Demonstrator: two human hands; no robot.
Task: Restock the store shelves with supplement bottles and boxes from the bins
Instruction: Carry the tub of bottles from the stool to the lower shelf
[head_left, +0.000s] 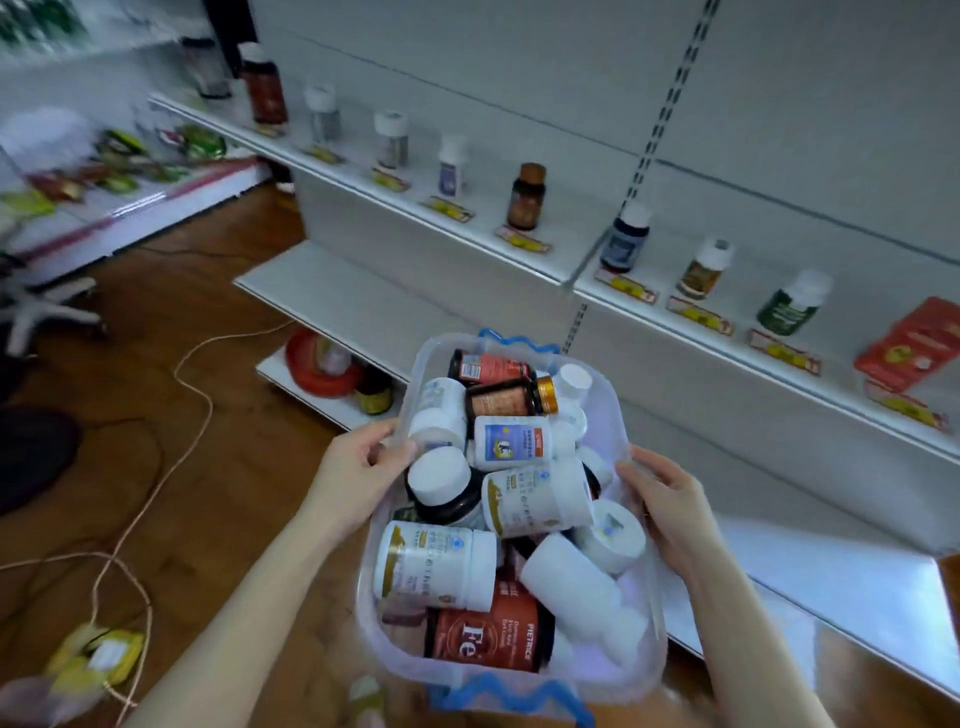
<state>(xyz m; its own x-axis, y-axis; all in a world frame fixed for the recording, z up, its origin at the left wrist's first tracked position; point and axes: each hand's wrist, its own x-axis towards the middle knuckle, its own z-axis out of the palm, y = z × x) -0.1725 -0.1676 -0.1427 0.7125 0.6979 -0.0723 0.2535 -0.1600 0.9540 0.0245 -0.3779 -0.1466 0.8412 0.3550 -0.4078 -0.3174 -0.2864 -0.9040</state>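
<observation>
Clear plastic bin (636, 415) held up between both hands, in front of the white shelf (519, 244). Left hand (358, 470) closed on the left rim, thumb over the edge; right hand (670, 506) closed on the right rim. Supplement bottles (535, 496) lie heaped inside the bin, between the two grips. Single bottles and a red box (911, 345) stand spaced along the shelf.
</observation>
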